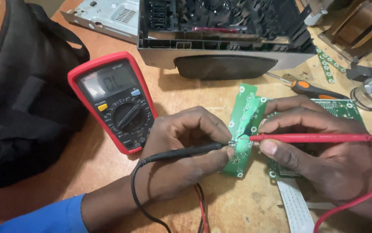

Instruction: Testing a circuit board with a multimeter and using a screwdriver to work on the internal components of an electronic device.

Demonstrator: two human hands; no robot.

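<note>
In the head view, a slim black probe is pinched in the left hand, fingers closed around its matte plastic shaft. A glossy red probe is clamped between the thumb and fingers of the right hand. Both metal tips are pressed onto a narrow green circuit board, which is laid flat near the middle of the worn wooden tabletop. A red-cased multimeter with a round dial is seen to the left of it, beside a black fabric bag. A grey plastic housing is set along the far edge, an orange-handled screwdriver just right of it.
</note>
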